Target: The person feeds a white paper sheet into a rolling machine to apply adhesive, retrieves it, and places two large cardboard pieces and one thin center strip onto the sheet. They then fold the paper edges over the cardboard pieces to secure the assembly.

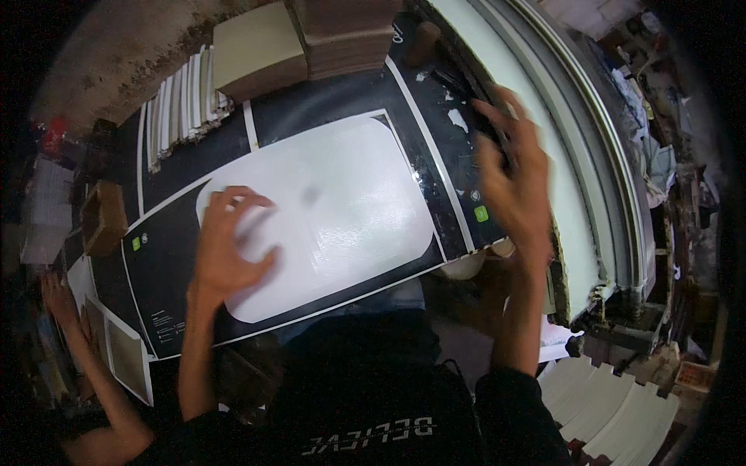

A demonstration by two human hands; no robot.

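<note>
Dim and cluttered, the workshop surrounded a worktable (pixel 590 225) whose pale top curved away to the right. A large black printed sheet (pixel 194 167) with white border lines and small green marks covered the table. On it lay a white rounded panel (pixel 350 210), glossy, with rounded corners, positioned centrally in front of the person.

The left hand (pixel 225 248) rested on the lower left part of the white panel, fingers spread and curved, tips pressing the surface; it gripped nothing. The right hand (pixel 513 179) was raised over the right edge of the black sheet, near the pale table top, fingers apart and motion-blurred. A dark slim object appeared behind its fingers, but whether the hand held it could not be determined.

Behind the sheet, at the far edge, stood a row of white-edged boards (pixel 183 105) set on edge, a tan cardboard block (pixel 260 50) beside them, and a stack of brown sheets (pixel 346 35) to its right. A small brown box (pixel 101 217) sat at the left end. Another person's arm (pixel 85 365) reached in at lower left near framed white panels (pixel 128 357). Curved white strips (pixel 614 412) lay fanned at lower right.
</note>
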